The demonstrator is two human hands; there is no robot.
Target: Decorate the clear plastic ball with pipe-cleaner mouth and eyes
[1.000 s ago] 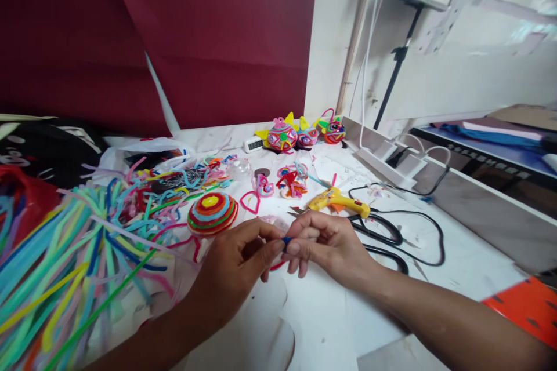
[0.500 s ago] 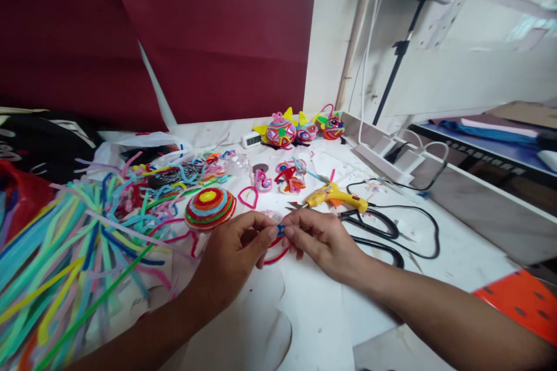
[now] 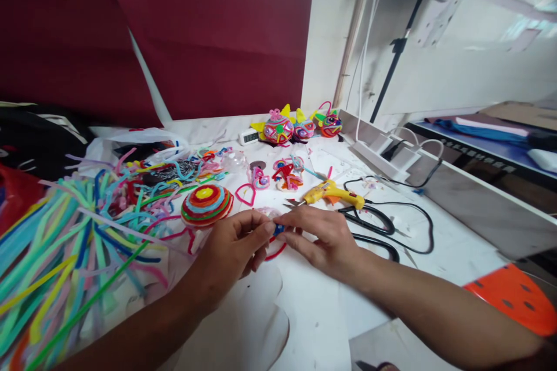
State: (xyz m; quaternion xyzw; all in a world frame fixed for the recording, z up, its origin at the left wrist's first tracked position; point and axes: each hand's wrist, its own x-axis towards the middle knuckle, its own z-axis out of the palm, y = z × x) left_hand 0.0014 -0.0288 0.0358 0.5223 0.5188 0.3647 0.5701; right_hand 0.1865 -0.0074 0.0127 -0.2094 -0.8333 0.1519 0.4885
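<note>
My left hand (image 3: 235, 246) and my right hand (image 3: 324, 237) meet over the front of the white table, fingertips pinched from both sides on a small blue piece (image 3: 279, 230). It looks like a bit of rolled pipe cleaner, but the fingers cover most of it. Below them a red loop (image 3: 275, 252) partly shows. Just beyond my left hand sits a dome (image 3: 206, 204) ringed in stripes of coloured pipe cleaner. A yellow glue gun (image 3: 335, 192) lies past my right hand, across black-handled scissors (image 3: 374, 221).
A large fan of loose pipe cleaners (image 3: 65, 243) spreads over the left side. Finished striped figures (image 3: 278, 127) and a small white timer (image 3: 248, 137) stand at the back. Black cable (image 3: 429, 232) curls on the right, near a power strip (image 3: 394, 153) along the raised edge.
The fingers of my right hand have shifted around the blue piece, and more of its blue shows. The view has moved slightly; the things on the table stay put.
</note>
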